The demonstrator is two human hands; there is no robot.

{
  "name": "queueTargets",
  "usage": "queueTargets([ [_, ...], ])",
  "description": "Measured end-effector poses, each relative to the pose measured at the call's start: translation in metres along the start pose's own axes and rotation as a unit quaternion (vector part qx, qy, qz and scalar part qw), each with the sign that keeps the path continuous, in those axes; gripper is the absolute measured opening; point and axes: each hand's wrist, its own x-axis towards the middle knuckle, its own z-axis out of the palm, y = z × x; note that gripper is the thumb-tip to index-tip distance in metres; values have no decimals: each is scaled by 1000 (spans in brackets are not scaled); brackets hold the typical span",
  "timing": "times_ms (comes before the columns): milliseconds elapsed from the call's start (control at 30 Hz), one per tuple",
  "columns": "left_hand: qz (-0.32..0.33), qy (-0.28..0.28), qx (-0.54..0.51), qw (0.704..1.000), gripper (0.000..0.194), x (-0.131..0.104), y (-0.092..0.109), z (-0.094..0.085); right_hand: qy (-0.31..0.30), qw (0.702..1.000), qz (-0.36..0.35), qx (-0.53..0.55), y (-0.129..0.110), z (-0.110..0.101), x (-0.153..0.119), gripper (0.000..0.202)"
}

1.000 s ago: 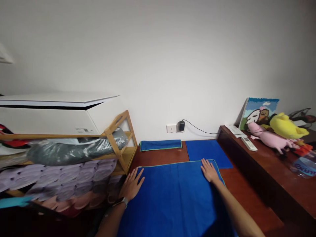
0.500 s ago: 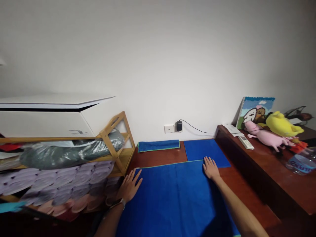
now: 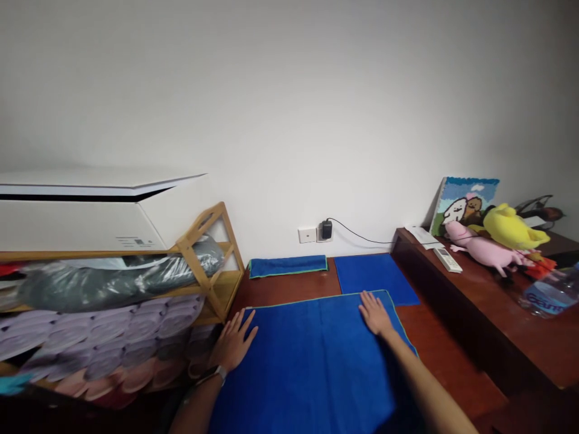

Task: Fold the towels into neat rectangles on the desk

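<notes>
A large blue towel [image 3: 303, 361] with green edging lies spread over the brown wooden surface. My left hand [image 3: 234, 342], with a watch on its wrist, rests on the towel's far left corner, fingers spread. Near the far right corner, my right hand [image 3: 374, 313] lies flat on the cloth with its fingers stretched out. Behind the towel, a folded blue cloth [image 3: 288, 266] with green trim sits against the wall. A plain blue cloth [image 3: 375, 277] lies to its right, partly covered by the towel's far edge.
At left stands a wooden rack [image 3: 233, 265] with a white box [image 3: 81, 223], a plastic-wrapped grey bundle [image 3: 113, 286] and purple slippers [image 3: 145, 325]. The raised ledge on the right carries a remote [image 3: 447, 260], plush toys [image 3: 486, 246] and a bottle [image 3: 549, 295]. A black charger [image 3: 326, 228] is plugged in.
My right hand has moved left along the towel's far edge, and the towel's far right corner now shows. My left hand stays on the left corner. The view has shifted slightly.
</notes>
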Motion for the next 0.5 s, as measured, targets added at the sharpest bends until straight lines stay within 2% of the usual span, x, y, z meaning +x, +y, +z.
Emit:
queueTargets([
  [67,0,2,-2,1000,68,0,0,1,5,998,53,-13,46,-5,1,69],
  [100,-1,3,-4,1000,68,0,-1,1,8,998,66,-17,62,-5,1,70],
  [167,0,3,-5,1000,69,0,-1,3,15,997,72,-20,78,-2,0,72],
  [267,4,1,-3,1000,71,1,-1,4,12,997,69,-23,78,-1,1,72],
  [367,3,-8,3,1000,72,4,-4,-1,-12,997,76,-19,69,-13,3,71],
  [433,2,-14,12,1000,73,6,-1,-8,-12,996,84,-15,58,-23,0,71],
  [500,14,-8,20,1000,72,7,13,-15,21,997,74,-12,35,-26,-7,70],
])
